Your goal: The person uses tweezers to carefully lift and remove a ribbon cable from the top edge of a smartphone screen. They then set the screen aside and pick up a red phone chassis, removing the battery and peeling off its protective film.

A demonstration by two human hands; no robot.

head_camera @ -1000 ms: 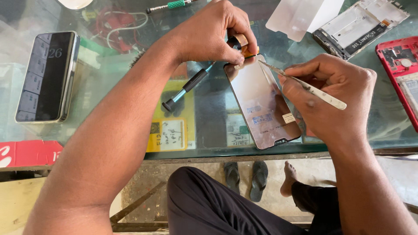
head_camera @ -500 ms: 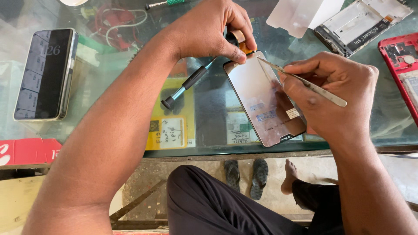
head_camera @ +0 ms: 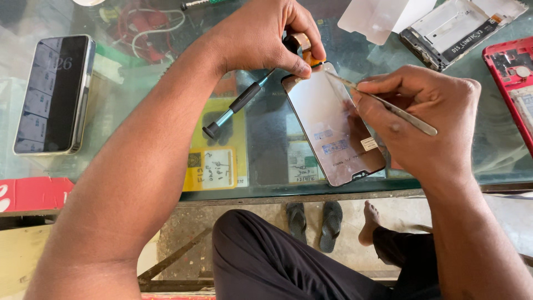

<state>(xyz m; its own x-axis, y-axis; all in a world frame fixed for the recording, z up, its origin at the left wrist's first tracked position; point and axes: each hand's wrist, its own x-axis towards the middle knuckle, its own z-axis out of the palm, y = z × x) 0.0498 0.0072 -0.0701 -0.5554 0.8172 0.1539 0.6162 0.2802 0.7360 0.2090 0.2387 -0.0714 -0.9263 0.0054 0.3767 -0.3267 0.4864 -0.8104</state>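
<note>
Glass tops the bench [head_camera: 139, 166], and a bare phone screen panel [head_camera: 333, 125] lies on it near the front edge, tilted. The left hand [head_camera: 266, 36] pinches the panel's top end, its fingers [head_camera: 300, 69] closed on the orange ribbon cable [head_camera: 302, 44]. The right hand [head_camera: 427, 116] grips metal tweezers [head_camera: 383, 103], tips at the panel's upper corner. A blue-black screwdriver [head_camera: 236, 105] lies just left of the panel; a dark phone [head_camera: 53, 94] rests well apart at far left.

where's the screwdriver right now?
In the head view, the black-and-teal screwdriver lies on the glass table, left of the phone screen panel and partly under the left hand.
</note>
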